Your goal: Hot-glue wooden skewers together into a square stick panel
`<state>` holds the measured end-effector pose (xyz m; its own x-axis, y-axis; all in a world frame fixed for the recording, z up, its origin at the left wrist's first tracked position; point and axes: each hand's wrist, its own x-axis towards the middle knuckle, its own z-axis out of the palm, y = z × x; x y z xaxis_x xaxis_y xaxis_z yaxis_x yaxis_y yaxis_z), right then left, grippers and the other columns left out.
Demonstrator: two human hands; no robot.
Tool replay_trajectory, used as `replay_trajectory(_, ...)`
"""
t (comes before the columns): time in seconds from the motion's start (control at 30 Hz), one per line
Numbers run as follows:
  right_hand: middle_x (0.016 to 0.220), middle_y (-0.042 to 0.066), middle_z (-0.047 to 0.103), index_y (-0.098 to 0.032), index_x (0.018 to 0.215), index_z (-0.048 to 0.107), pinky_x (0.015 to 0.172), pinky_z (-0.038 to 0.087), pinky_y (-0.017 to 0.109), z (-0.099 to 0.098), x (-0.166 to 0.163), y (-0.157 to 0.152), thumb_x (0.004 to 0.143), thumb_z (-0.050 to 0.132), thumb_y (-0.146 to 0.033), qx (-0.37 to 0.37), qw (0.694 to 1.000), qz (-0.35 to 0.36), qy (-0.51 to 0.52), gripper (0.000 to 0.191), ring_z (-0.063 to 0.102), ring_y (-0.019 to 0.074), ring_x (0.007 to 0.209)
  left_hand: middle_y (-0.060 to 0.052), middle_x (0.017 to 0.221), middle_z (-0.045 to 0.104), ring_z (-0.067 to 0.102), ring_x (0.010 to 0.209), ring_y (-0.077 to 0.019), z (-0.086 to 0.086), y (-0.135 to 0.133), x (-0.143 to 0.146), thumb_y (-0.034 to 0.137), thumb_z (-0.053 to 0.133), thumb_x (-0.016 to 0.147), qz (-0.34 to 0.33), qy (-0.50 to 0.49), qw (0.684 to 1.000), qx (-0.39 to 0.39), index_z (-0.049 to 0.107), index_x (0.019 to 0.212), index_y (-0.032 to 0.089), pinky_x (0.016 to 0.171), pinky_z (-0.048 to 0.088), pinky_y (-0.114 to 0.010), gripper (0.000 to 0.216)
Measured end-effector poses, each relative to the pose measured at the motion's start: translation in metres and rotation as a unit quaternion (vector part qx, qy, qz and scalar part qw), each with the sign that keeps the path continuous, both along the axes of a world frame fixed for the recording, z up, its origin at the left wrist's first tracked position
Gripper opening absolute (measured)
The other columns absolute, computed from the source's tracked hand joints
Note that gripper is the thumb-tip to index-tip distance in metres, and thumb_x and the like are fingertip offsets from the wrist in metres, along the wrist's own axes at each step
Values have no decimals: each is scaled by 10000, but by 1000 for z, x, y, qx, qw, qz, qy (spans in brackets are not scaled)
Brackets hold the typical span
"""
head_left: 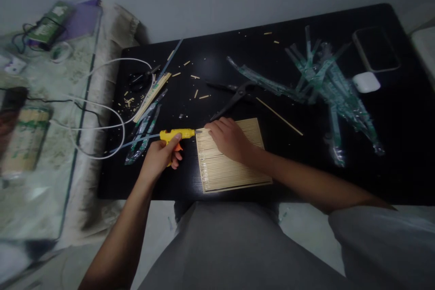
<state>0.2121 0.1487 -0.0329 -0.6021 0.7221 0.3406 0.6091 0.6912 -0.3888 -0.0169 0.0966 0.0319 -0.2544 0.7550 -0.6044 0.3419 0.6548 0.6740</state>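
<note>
Yellow glue gun (186, 134) gripped in left hand (160, 155), nozzle held at the corner of a stick panel (219, 170) under the right hand (229, 138).
The handle was wrapped by the left hand; a translucent glue stick (149, 137) was seen trailing behind that grip. The panel was laid just right of the gun grip on the black table (188, 179), its far part covered by the curled right hand (whether a stick was pinched there could not be told). A black pliers-like tool (239, 92) was left just beyond the right hand. The gun was judged light and rigid, best taken by its handle, nozzle avoided as likely hot. The panel was judged light, its thin sticks easily snapped, best held by the outer edges.
</note>
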Motion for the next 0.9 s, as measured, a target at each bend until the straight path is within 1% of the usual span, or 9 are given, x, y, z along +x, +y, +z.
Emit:
replay_trajectory(0.2,1040,93,750,-142,1128,689,860,382,404,1,0,0,1057,474,-107,-13,1000,0,0,230,579,263,966,-62,503,666,569,362,-134,2,-9,-1,674,680,855,19,0,1000,-24,648,616,158,404,440,-228,569)
replay_trajectory(0.3,1013,88,746,-143,1127,691,853,381,404,2,0,-1,1059,473,-114,-9,1000,-2,-3,230,576,264,954,-64,487,652,563,359,-135,2,-20,-4,714,689,825,6,-4,999,-46,633,578,166,412,453,-238,604)
replay_trajectory(0.4,1030,86,748,-141,1124,690,855,381,402,2,0,0,1062,469,-113,-6,1000,1,-5,231,578,262,957,-68,463,633,558,353,-138,4,-36,-6,732,667,828,-8,1,997,-72,610,532,180,415,456,-245,630)
replay_trajectory(0.5,1030,85,751,-143,1119,692,861,383,398,1,0,0,1062,467,-108,-6,1000,1,-1,234,579,262,962,-66,467,636,567,364,-140,3,-53,-6,750,667,821,-12,-3,996,-92,618,544,179,416,456,-242,637)
replay_trajectory(0.6,1025,88,752,-144,1126,694,859,383,398,0,-1,0,1060,465,-104,-5,1000,1,0,242,576,265,959,-63,478,646,583,378,-145,-1,-62,-5,775,655,822,2,12,997,-78,625,567,180,420,463,-241,648)
replay_trajectory(0.73,1042,98,751,-136,1152,691,861,383,403,0,0,0,1058,464,-102,-7,1000,6,2,248,573,269,965,-62,481,654,590,382,-156,-4,-57,-2,792,625,841,4,36,999,-37,635,585,184,424,471,-250,660)
replay_trajectory(0.9,1032,101,742,-134,1172,687,862,385,404,-2,1,0,1056,454,-103,-15,1000,13,9,262,562,270,956,-61,459,641,598,392,-153,-7,-31,-4,810,587,861,-16,76,997,-10,642,591,177,443,471,-239,691)
